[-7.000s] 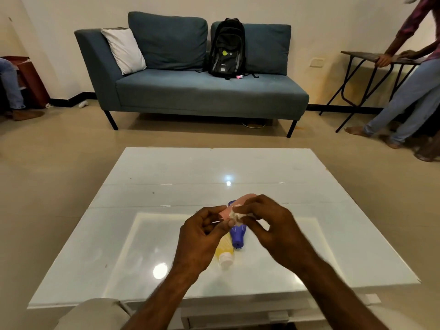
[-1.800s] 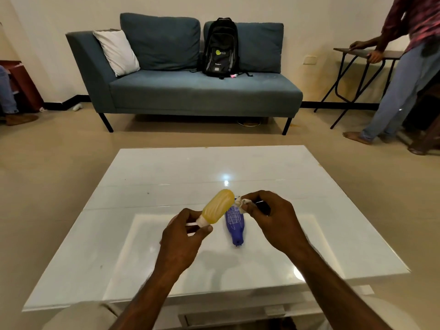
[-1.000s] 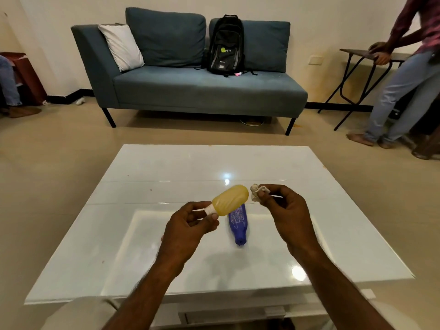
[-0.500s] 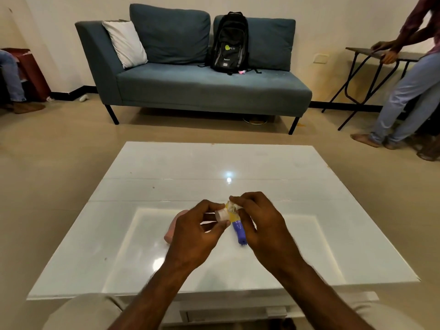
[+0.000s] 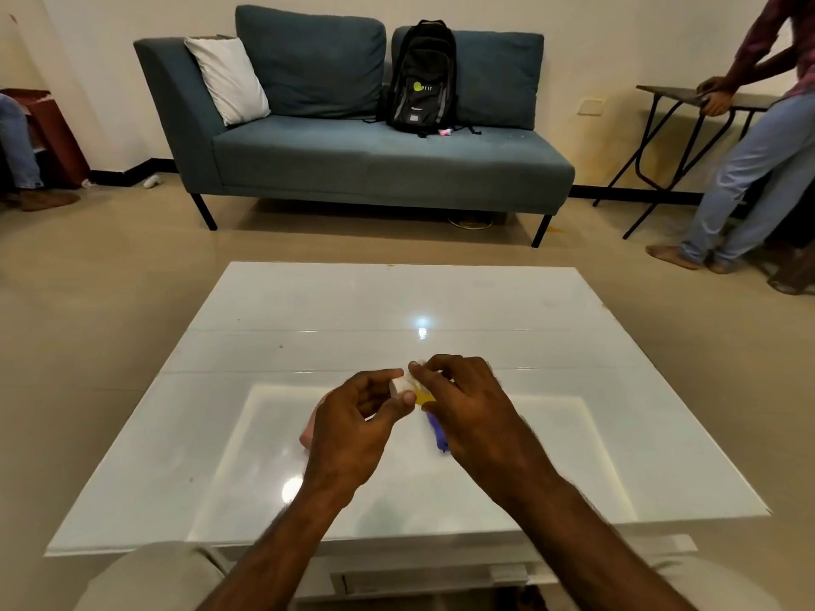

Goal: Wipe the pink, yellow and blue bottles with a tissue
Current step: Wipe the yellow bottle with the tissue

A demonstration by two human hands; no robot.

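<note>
My left hand (image 5: 353,427) pinches the white cap end of the yellow bottle (image 5: 421,396), held above the white table (image 5: 308,310). Only a small yellow patch shows between my hands. My right hand (image 5: 467,412) wraps over the bottle's body with a crumpled white tissue (image 5: 416,366) peeking out at its fingertips. The blue bottle (image 5: 436,434) lies on the table beneath my right hand, mostly hidden. A sliver of the pink bottle (image 5: 307,434) lies on the table behind my left hand.
A blue sofa (image 5: 375,160) with a white cushion (image 5: 227,79) and a black backpack (image 5: 421,77) stands beyond the table. A person (image 5: 758,138) leans on a folding side table (image 5: 674,97) at the right. Another person's leg (image 5: 17,147) shows at far left.
My right hand with the tissue came back from beside the yellow bottle and closed over its body. Both hands dropped lower and came together; the bottle is now nearly covered.
</note>
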